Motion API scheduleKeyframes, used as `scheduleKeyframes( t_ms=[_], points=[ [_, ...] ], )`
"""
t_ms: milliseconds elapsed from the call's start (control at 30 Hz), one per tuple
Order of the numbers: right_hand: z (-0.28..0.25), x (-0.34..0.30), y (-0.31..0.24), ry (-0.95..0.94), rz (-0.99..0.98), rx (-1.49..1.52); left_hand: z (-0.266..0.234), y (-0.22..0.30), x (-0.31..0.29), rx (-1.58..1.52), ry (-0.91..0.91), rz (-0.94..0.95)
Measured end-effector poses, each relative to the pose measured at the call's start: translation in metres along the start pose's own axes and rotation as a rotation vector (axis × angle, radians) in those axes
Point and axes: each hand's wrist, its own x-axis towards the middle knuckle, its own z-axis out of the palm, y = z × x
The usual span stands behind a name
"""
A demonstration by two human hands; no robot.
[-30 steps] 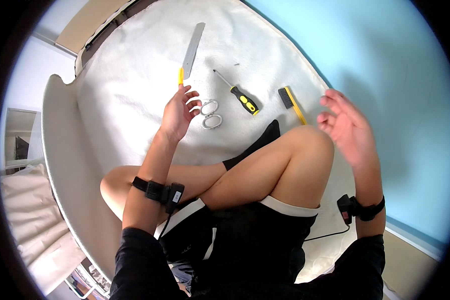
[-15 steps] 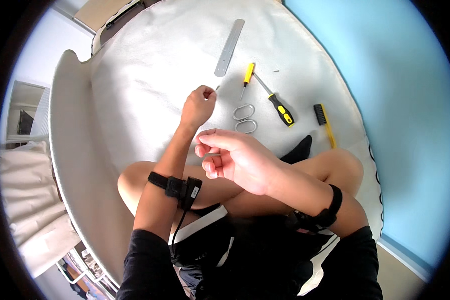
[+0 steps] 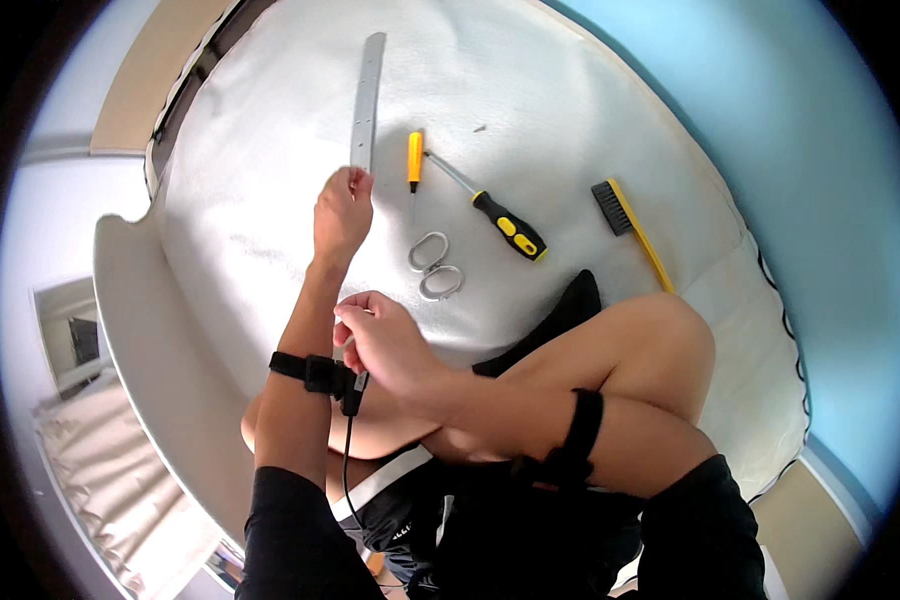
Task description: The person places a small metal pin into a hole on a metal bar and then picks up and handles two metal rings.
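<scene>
My left hand [image 3: 343, 215] is closed, thumb and fingers pinched together beside the lower end of a flat grey metal strip [image 3: 367, 95] with small holes. What the pinch holds, if anything, is hidden. Nearer to me, my right hand [image 3: 388, 342] has its fingers curled together beside my left forearm; their contents cannot be made out. To the right of the left hand lie a thin tool with a yellow handle [image 3: 415, 158] and a screwdriver with a black and yellow grip [image 3: 510, 228]. Two joined silver oval loops [image 3: 430, 268] rest closer to my legs.
A yellow brush with dark bristles [image 3: 632, 225] lies at the right. A tiny grey piece [image 3: 480, 128] sits beyond the screwdriver. The pale padded surface [image 3: 270, 130] rises into a side wall at the left. A blue wall [image 3: 820, 250] borders the right.
The whole view has shifted and turned, so the tools appear farther left. My left hand now covers the spot where a small dark piece lay. The right hand's fingers have curled in more.
</scene>
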Motion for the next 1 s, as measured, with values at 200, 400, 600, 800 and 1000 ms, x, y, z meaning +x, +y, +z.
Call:
scheduleKeyframes(
  t_ms=[200, 400, 600, 800, 1000],
  points=[
    [-0.002, 0.000, -0.018, 0.269, -0.390, 0.182, 0.046, 0.099, 0.044, -0.086, -0.203, 0.207],
    [-0.020, -0.015, -0.079, 0.291, -0.639, 0.429, 0.089, 0.107, 0.055, 0.037, -0.169, 0.452],
    [-0.029, -0.020, -0.102, 0.266, -0.586, 0.531, 0.099, 0.096, 0.045, 0.090, -0.065, 0.396],
    [-0.035, -0.020, -0.118, 0.243, -0.658, 0.557, 0.095, 0.067, 0.042, -0.095, -0.027, 0.598],
    [-0.035, -0.016, -0.115, 0.214, -0.632, 0.585, 0.069, 0.085, 0.017, -0.139, -0.200, 0.428]
  ],
)
